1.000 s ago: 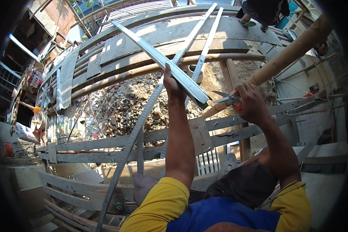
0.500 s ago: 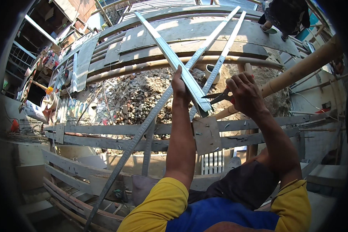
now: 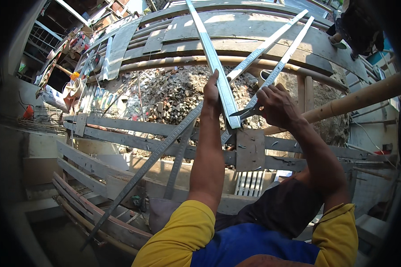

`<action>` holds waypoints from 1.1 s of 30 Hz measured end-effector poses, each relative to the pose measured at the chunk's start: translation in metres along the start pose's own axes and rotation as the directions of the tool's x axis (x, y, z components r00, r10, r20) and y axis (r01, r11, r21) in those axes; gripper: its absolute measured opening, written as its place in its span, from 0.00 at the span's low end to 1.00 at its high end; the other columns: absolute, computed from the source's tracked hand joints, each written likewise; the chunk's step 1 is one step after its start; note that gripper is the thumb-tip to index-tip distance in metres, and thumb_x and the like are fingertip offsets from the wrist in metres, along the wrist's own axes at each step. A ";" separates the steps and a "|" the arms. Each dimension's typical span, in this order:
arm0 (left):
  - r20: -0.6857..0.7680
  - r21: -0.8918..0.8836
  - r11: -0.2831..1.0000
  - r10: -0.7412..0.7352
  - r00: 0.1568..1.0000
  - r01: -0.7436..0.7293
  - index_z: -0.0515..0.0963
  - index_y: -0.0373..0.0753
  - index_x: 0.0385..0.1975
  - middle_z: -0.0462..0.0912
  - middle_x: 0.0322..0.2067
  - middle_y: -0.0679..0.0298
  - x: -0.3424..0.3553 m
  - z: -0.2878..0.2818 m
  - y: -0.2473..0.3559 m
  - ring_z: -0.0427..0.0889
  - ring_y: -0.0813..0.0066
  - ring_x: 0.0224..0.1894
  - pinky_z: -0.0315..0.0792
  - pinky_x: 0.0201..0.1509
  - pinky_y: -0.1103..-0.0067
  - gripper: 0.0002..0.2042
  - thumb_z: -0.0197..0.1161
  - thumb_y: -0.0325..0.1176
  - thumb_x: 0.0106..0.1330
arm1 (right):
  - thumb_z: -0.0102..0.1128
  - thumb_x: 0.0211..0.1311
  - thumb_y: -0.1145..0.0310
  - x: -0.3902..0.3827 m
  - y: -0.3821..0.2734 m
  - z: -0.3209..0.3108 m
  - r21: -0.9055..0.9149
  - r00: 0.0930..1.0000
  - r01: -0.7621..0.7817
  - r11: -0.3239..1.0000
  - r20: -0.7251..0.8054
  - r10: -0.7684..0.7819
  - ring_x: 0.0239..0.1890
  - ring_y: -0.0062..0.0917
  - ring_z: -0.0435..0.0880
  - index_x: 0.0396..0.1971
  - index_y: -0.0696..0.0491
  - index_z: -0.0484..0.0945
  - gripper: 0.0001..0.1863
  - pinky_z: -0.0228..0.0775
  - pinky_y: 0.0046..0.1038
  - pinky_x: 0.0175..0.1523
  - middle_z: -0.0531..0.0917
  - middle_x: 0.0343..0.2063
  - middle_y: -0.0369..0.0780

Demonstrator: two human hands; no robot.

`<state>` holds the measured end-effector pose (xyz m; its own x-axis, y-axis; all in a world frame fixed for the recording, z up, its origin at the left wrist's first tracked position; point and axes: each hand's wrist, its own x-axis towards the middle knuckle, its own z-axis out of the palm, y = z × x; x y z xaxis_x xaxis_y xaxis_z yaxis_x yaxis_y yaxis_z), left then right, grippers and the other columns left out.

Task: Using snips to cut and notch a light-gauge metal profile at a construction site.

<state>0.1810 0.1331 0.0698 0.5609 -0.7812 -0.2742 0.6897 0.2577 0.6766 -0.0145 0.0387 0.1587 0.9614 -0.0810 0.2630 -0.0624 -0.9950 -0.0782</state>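
My left hand (image 3: 211,92) is closed around a long, shiny metal channel (image 3: 212,55) near its close end. The channel points away from me and slopes up toward the far planks. In my right hand (image 3: 277,107) is a pair of tin snips (image 3: 248,111) with dark blades. The blades reach left to the channel's near end and meet its right edge; whether they bite into it I cannot tell. My right fingers wrap the handles and mostly hide them. Beneath the channel, two more metal strips (image 3: 158,155) (image 3: 285,55) lie slantwise across the boards.
Wooden rails (image 3: 165,147) cross in front of me, with a small board (image 3: 249,151) fixed on them. Beyond lies a heap of rubble (image 3: 178,95). A thick bamboo pole (image 3: 356,98) slants at the right. Another person (image 3: 358,26) stands at the far right on the planks (image 3: 236,29).
The view has shifted, so the surroundings sit further right. The channel's far end now points more straight ahead. The snips have come closer, their blades now overlapping the channel's near end.
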 end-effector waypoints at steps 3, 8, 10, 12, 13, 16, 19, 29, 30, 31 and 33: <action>0.011 0.053 0.999 -0.010 1.000 0.010 0.72 0.34 0.39 0.76 0.25 0.61 0.000 -0.009 -0.002 0.76 0.74 0.20 0.72 0.22 0.82 0.21 0.49 0.51 0.71 | 0.67 0.47 0.69 -0.001 -0.004 0.004 0.033 0.998 -0.046 0.998 0.052 0.044 0.37 0.36 0.80 0.29 0.55 0.71 0.14 0.67 0.36 0.46 0.78 0.28 0.42; -0.051 0.137 0.990 -0.014 0.999 0.021 0.72 0.37 0.35 0.74 0.20 0.63 0.006 -0.025 -0.014 0.74 0.74 0.18 0.71 0.21 0.78 0.17 0.52 0.47 0.70 | 0.61 0.47 0.74 -0.013 -0.006 0.012 0.242 0.915 -0.257 0.936 0.373 0.154 0.35 0.45 0.81 0.29 0.60 0.72 0.10 0.70 0.42 0.42 0.79 0.24 0.49; -0.046 0.131 0.991 0.030 0.998 -0.024 0.72 0.37 0.34 0.73 0.19 0.64 0.009 -0.027 -0.024 0.74 0.74 0.17 0.70 0.20 0.79 0.17 0.51 0.47 0.71 | 0.57 0.45 0.77 -0.018 -0.001 0.020 0.284 0.804 -0.361 0.888 0.578 0.141 0.36 0.47 0.79 0.31 0.61 0.70 0.11 0.68 0.42 0.42 0.79 0.29 0.49; -0.094 0.177 0.984 0.024 0.995 -0.007 0.70 0.39 0.33 0.71 0.19 0.66 0.009 -0.031 -0.031 0.73 0.75 0.16 0.70 0.19 0.80 0.15 0.50 0.45 0.71 | 0.57 0.43 0.76 -0.020 0.006 0.031 0.298 0.731 -0.371 0.880 0.677 0.079 0.35 0.46 0.79 0.31 0.61 0.71 0.11 0.68 0.41 0.41 0.78 0.28 0.49; -0.067 0.168 0.986 0.033 0.997 -0.021 0.70 0.39 0.33 0.71 0.19 0.66 0.008 -0.033 -0.034 0.73 0.75 0.16 0.70 0.19 0.80 0.15 0.50 0.45 0.71 | 0.57 0.42 0.75 -0.020 0.011 0.036 0.300 0.638 -0.383 0.873 0.770 0.015 0.34 0.45 0.79 0.30 0.61 0.71 0.12 0.68 0.41 0.41 0.78 0.28 0.48; -0.089 0.176 0.984 -0.020 0.996 0.036 0.67 0.37 0.42 0.71 0.22 0.66 -0.001 -0.037 -0.042 0.74 0.74 0.20 0.72 0.21 0.78 0.14 0.55 0.41 0.69 | 0.58 0.39 0.72 -0.020 0.023 0.045 0.368 0.508 -0.491 0.789 0.857 -0.083 0.30 0.39 0.77 0.28 0.61 0.71 0.13 0.67 0.38 0.37 0.76 0.24 0.46; -0.072 0.170 0.985 -0.022 0.997 0.034 0.67 0.37 0.41 0.71 0.21 0.66 -0.005 -0.038 -0.042 0.74 0.74 0.18 0.71 0.20 0.78 0.14 0.54 0.42 0.69 | 0.59 0.37 0.71 -0.020 0.023 0.049 0.362 0.350 -0.626 0.691 0.922 -0.166 0.28 0.36 0.75 0.25 0.60 0.70 0.13 0.66 0.38 0.34 0.74 0.22 0.44; 0.028 -0.279 0.958 -0.056 0.998 0.062 0.66 0.31 0.46 0.72 0.28 0.58 0.004 -0.013 -0.031 0.77 0.70 0.25 0.81 0.31 0.74 0.25 0.56 0.51 0.68 | 0.57 0.50 0.76 -0.037 0.038 0.018 0.297 0.857 -0.424 0.856 0.438 0.272 0.37 0.50 0.78 0.35 0.61 0.70 0.11 0.67 0.43 0.42 0.78 0.30 0.53; 0.018 -0.342 0.940 -0.014 1.000 0.019 0.65 0.30 0.48 0.72 0.29 0.57 0.004 -0.007 -0.034 0.79 0.66 0.29 0.82 0.38 0.71 0.25 0.54 0.51 0.69 | 0.57 0.50 0.76 -0.041 0.040 0.015 0.323 0.864 -0.437 0.840 0.411 0.292 0.37 0.50 0.78 0.35 0.61 0.69 0.11 0.67 0.43 0.42 0.78 0.30 0.53; 0.031 -0.410 0.912 0.039 0.999 -0.023 0.64 0.30 0.50 0.73 0.30 0.56 0.005 -0.003 -0.036 0.80 0.62 0.33 0.83 0.46 0.68 0.25 0.53 0.50 0.70 | 0.56 0.49 0.77 -0.045 0.040 0.012 0.341 0.864 -0.457 0.821 0.391 0.319 0.37 0.49 0.78 0.35 0.61 0.69 0.12 0.67 0.43 0.42 0.78 0.30 0.52; 0.194 -0.498 0.861 -0.005 0.981 0.103 0.66 0.31 0.51 0.74 0.36 0.56 0.006 0.001 -0.036 0.79 0.59 0.44 0.80 0.53 0.64 0.25 0.49 0.51 0.71 | 0.56 0.48 0.77 -0.051 0.039 0.007 0.292 0.835 -0.491 0.821 0.425 0.349 0.38 0.48 0.77 0.35 0.60 0.69 0.12 0.67 0.42 0.43 0.78 0.31 0.52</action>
<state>0.1599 0.1186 0.0443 0.4582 -0.8779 -0.1393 0.8795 0.4251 0.2142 -0.0642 0.0040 0.1349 0.8952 -0.3899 -0.2161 -0.4453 -0.7596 -0.4741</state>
